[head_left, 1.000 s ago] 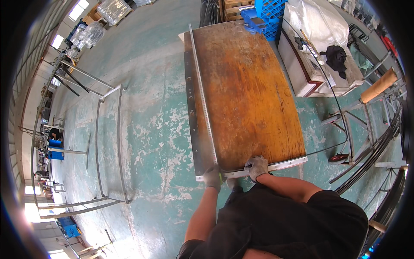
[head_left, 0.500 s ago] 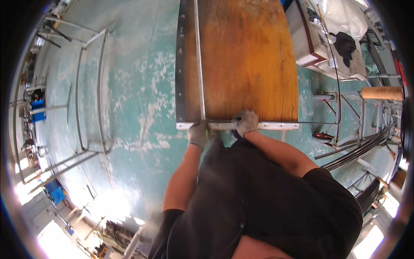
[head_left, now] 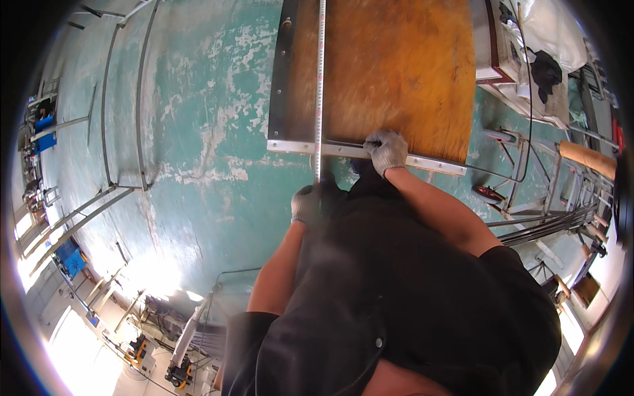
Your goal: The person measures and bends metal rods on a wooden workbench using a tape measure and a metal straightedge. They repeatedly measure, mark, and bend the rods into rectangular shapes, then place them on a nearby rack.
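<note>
A tape measure (head_left: 320,99) is stretched lengthwise over the brown, worn tabletop (head_left: 396,72), its blade reaching past the near edge. My left hand (head_left: 306,203), in a grey glove, is closed around the near end of the tape, close to my body; its case is hidden. My gloved right hand (head_left: 388,152) has its fingers curled at the near edge, around a thin dark rod (head_left: 489,171) that lies along the light metal strip (head_left: 290,146) there. Its fingertips are partly hidden.
A dark bolted metal strip (head_left: 280,82) borders the tabletop's left side. Metal frames (head_left: 140,99) stand on the worn green floor at left. To the right are a pale box-like unit (head_left: 502,82) with plastic and a black cloth, a wheeled frame (head_left: 518,185) and long bars (head_left: 541,220).
My left hand has drawn the tape's near end off the edge toward my body. My right hand stays at the edge. The view has shifted, with the tabletop now higher and slightly tilted.
</note>
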`<state>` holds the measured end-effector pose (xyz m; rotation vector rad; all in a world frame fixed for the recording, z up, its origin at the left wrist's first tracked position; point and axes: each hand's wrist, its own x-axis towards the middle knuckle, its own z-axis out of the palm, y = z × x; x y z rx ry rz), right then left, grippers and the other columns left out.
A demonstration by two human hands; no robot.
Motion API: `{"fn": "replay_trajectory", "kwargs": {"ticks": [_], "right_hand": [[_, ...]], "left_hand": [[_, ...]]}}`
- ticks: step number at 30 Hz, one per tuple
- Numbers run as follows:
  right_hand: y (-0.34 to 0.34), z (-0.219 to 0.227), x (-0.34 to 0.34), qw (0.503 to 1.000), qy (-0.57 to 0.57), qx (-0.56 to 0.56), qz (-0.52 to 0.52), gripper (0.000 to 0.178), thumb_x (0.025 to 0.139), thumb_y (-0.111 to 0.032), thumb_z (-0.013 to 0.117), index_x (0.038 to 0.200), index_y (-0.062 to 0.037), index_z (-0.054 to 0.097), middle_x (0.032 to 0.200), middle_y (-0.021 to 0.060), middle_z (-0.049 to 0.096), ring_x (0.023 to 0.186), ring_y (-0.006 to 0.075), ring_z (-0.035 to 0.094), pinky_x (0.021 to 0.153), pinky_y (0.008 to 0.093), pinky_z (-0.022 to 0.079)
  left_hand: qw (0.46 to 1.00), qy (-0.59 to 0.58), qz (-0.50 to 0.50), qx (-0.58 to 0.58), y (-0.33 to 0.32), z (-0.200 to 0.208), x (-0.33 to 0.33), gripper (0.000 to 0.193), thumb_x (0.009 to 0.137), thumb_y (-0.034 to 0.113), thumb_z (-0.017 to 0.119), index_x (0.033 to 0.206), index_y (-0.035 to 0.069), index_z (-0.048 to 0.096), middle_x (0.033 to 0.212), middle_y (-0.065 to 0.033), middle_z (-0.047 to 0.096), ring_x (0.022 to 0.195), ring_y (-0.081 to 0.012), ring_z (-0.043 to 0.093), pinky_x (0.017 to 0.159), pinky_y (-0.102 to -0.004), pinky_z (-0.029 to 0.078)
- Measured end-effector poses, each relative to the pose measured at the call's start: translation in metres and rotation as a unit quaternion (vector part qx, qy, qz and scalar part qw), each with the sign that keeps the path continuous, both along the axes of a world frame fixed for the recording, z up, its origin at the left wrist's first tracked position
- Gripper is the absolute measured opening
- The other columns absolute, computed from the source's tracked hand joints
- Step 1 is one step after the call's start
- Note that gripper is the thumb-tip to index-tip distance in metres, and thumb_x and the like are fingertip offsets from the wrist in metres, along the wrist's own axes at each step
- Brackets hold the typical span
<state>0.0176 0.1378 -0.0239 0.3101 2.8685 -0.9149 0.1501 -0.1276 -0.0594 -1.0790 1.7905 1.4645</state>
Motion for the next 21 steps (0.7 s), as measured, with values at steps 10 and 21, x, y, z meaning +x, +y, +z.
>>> {"fn": "replay_trajectory", "kwargs": {"ticks": [10, 21], "right_hand": [[-0.003, 0.008, -0.001, 0.999, -0.033, 0.006, -0.005, 0.009, 0.079, -0.020, 0.088, 0.085, -0.0178, 0.082, 0.097, 0.0062, 0.078, 0.102, 0.0340, 0.069, 0.092, 0.0470, 0.056], [-0.002, 0.007, -0.002, 0.999, -0.051, 0.005, -0.004, 0.009, 0.080, -0.022, 0.088, 0.087, -0.0180, 0.082, 0.096, 0.0061, 0.077, 0.103, 0.0321, 0.070, 0.094, 0.0456, 0.056]], "left_hand": [[1.000, 0.004, -0.003, -0.015, -0.018, 0.010, 0.006, 0.039, 0.102, 0.033, 0.073, 0.110, -0.005, 0.079, 0.088, -0.0070, 0.077, 0.076, -0.0146, 0.069, 0.069, -0.0329, 0.055], [0.999, -0.009, 0.026, -0.023, -0.058, 0.025, 0.008, 0.031, 0.102, 0.028, 0.072, 0.100, -0.002, 0.077, 0.078, -0.0052, 0.070, 0.066, -0.0139, 0.064, 0.058, -0.0321, 0.053]]}}
